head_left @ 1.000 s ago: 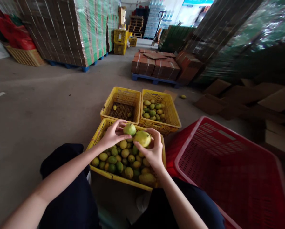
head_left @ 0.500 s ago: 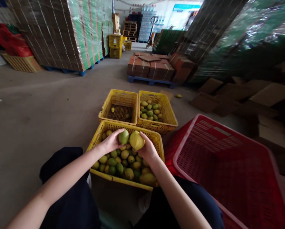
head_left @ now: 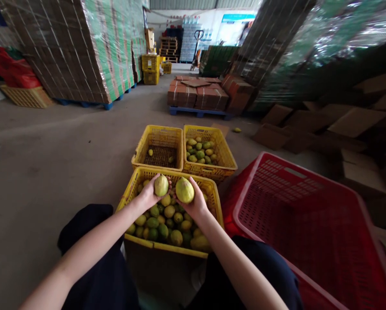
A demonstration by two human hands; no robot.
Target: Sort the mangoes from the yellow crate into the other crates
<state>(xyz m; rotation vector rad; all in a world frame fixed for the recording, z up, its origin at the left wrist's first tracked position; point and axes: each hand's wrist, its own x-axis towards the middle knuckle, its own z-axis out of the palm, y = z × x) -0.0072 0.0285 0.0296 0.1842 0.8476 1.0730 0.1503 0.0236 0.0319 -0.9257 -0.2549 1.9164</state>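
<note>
My left hand is closed around a yellow-green lemon. In my right hand rests a second, yellower lemon, with the fingers curled under it. Both hands are side by side above the near yellow crate, which is filled with green and yellow lemons. The two held fruits are a small gap apart.
Behind the near crate stand a yellow crate with a couple of lemons and another partly filled. A big red basket is at my right. Flattened cartons lie on a blue pallet; wrapped stacks rise beyond.
The lemon in my left hand has turned, showing a yellower side. My hands have drawn slightly apart, and the right lemon is turned too. The camera view has shifted a little.
</note>
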